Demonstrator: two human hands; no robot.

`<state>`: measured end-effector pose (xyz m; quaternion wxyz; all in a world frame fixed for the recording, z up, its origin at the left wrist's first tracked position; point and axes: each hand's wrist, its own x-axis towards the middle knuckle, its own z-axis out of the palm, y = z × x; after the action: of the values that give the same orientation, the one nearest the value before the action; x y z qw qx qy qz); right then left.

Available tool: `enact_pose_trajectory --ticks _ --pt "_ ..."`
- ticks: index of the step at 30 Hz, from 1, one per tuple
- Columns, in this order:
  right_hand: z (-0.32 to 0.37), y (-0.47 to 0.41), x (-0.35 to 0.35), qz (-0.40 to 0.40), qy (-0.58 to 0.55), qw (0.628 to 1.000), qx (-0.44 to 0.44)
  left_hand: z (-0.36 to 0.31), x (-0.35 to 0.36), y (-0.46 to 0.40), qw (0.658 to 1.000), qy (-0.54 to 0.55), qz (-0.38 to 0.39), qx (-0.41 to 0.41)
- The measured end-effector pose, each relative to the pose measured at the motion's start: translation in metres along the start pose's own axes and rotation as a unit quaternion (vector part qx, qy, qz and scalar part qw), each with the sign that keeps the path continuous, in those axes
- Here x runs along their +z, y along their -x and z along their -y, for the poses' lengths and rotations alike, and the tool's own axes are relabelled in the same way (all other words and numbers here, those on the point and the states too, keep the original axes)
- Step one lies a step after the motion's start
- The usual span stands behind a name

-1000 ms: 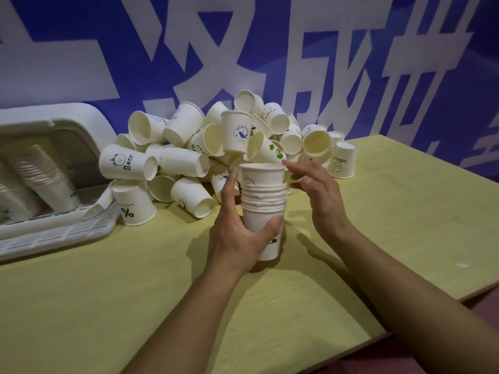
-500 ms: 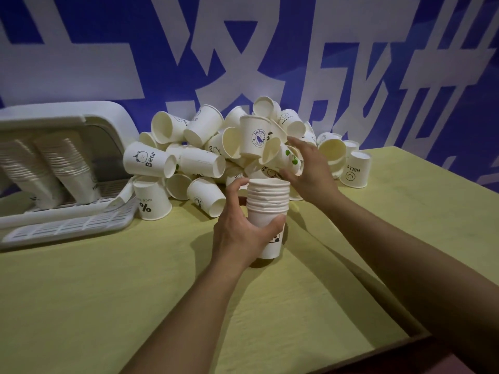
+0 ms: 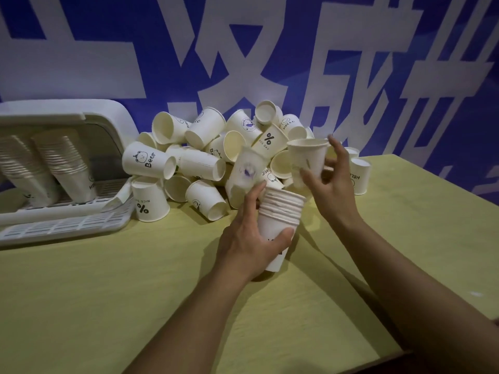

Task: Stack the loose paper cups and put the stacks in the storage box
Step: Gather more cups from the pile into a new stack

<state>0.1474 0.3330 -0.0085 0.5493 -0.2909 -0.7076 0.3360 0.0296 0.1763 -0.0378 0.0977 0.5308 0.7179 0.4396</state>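
Head view: a nested stack of white paper cups (image 3: 279,221) is gripped by the left hand (image 3: 249,242) above the yellow tabletop (image 3: 108,292); 1 loose white paper cup (image 3: 307,160) is held upright in the curled fingers of the right hand (image 3: 330,182).

Nested stack of white paper cups (image 3: 280,211) upright, single cup (image 3: 307,160) above it, loose pile (image 3: 205,149) behind, storage box (image 3: 62,163) left

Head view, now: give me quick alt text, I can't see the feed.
The left hand grips a stack of nested cups above a yellow table, while the right hand holds a single cup just above it. A pile of loose cups lies behind, and a white storage box at left holds finished stacks.
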Motion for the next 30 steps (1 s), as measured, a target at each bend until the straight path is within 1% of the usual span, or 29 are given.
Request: enact_pose_trajectory --ticks 3,5,8,11,15,19,21,23,25,27,28,30 --pt "0.006 0.025 -0.006 -0.01 -0.11 0.993 0.033 -0.003 0.001 0.001 0.999 -0.024 0.022 0.02" --pt "0.007 0.034 -0.006 0.01 -0.138 0.99 0.039 -0.005 0.001 0.003 0.999 -0.03 0.028 0.031" --pt "0.005 0.04 -0.002 0.065 -0.129 0.989 0.02 -0.006 0.002 0.004 0.999 -0.031 0.018 0.037" --pt "0.004 0.046 0.006 0.093 -0.142 0.985 0.032 -0.006 0.002 0.003 0.999 -0.016 -0.013 0.039" --pt "0.0 0.045 0.008 0.097 -0.126 0.987 0.025 -0.004 -0.003 0.003 0.997 0.017 -0.075 0.031" --pt "-0.002 0.041 0.005 0.074 -0.087 0.993 0.016 -0.002 -0.001 0.002 0.995 0.031 -0.088 0.026" --pt "-0.008 0.04 0.006 0.04 -0.03 0.999 0.009 -0.001 -0.001 0.002 0.994 0.041 -0.098 0.014" --pt "-0.019 0.036 0.006 0.037 0.081 0.996 0.026 0.0 -0.003 0.0 0.992 0.054 -0.118 0.002" --pt "-0.032 0.029 0.004 0.084 0.22 0.971 0.046 0.001 -0.006 -0.002 0.988 0.068 -0.138 -0.008" --pt "-0.043 0.02 0.002 0.136 0.336 0.931 0.046 0.001 -0.008 -0.003 0.986 0.075 -0.149 -0.018" --pt "-0.047 0.016 0.002 0.152 0.367 0.916 0.048 0.001 -0.009 -0.003 0.985 0.077 -0.15 -0.022" --pt "-0.052 0.012 0.005 0.166 0.384 0.906 0.054 0.002 -0.009 -0.003 0.985 0.08 -0.15 -0.027"
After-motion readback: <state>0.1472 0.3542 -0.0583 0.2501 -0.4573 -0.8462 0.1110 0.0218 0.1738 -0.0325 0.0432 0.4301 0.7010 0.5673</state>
